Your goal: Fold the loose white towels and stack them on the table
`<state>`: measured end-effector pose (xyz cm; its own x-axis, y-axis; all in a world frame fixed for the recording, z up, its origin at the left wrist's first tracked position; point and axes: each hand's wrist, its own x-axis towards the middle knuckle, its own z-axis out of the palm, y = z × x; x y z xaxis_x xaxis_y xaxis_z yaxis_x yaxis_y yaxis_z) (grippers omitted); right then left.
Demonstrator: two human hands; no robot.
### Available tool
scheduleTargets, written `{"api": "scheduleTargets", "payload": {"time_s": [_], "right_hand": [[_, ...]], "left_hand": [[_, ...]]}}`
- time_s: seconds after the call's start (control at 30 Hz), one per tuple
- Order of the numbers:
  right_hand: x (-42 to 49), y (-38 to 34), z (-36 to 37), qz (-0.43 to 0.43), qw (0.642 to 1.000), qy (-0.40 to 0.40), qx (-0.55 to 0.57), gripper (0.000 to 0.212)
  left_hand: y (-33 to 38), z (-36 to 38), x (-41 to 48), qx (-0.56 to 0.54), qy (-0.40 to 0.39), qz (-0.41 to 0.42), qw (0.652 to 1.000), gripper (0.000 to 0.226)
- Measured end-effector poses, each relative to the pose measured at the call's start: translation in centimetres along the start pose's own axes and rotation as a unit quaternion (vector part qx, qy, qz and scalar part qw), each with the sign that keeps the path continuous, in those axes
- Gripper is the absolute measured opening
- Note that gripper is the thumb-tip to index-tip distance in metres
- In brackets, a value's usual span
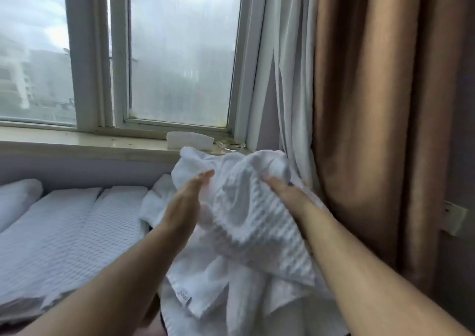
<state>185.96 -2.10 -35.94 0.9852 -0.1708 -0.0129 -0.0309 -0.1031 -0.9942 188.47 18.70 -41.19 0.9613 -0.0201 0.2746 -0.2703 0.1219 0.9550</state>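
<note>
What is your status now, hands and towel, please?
Left hand open, flat against towel. Right hand grips it, bunched, unfolded. Folded towels lie left. Curtain close on right, nothing blocking.

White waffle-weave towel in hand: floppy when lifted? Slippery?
Likely floppy: the white waffle-weave towel hangs in loose folds below the right hand. Probably light: one grip seems to carry it, left hand flat against it. Ribbed weave likely resists slipping.

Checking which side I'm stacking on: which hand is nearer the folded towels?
Left. The left hand sits just right of the folded towels; the right hand is farther right, gripping the loose towel.
</note>
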Motion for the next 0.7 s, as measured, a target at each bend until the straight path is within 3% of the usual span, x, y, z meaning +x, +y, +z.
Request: {"api": "scheduleTargets", "payload": {"time_s": [0.1, 0.2, 0.27, 0.37, 0.5, 0.57, 0.63, 0.7], "right_hand": [[-1.8, 2.3, 0.9, -0.005, 0.985, -0.132, 0.111, 0.05], [-4.2, 1.5, 2.0, -0.084, 0.937, -0.244, 0.235, 0.032], [-5.5, 1.7, 3.4, -0.094, 0.915, -0.287, 0.269, 0.03], [-7.1, 4.7, 5.4, -0.076, 0.92, -0.314, 0.221, 0.021], [-9.8, 10.4, 9.2, -0.036, 0.968, -0.237, 0.073, 0.044], [-11.2, 11.6, 10.7, -0.044, 0.967, -0.245, 0.056, 0.044], [-12.3, 11.7, 11.5, -0.045, 0.955, -0.29, 0.039, 0.048], [-13.3, 11.9, 11.3, -0.044, 0.936, -0.345, 0.056, 0.048]], "left_hand": [[-1.1, -1.5, -2.0, 0.043, -0.071, 0.026, 0.996, 0.053], [-1.1, -2.7, -3.2, -0.004, -0.084, -0.026, 0.996, 0.051], [-1.2, -4.2, -3.8, -0.073, -0.097, -0.085, 0.989, 0.063], [-2.1, -7.1, -6.2, -0.178, -0.17, -0.162, 0.956, 0.081], [-4.3, -8.9, -12.0, -0.093, -0.139, -0.182, 0.969, 0.065], [-5.5, -9.6, -14.1, -0.068, -0.091, -0.19, 0.975, 0.064], [-5.7, -10.7, -15.6, -0.108, -0.096, -0.2, 0.969, 0.066], [-5.0, -12.3, -17.2, -0.109, -0.043, -0.206, 0.971, 0.074]]}}
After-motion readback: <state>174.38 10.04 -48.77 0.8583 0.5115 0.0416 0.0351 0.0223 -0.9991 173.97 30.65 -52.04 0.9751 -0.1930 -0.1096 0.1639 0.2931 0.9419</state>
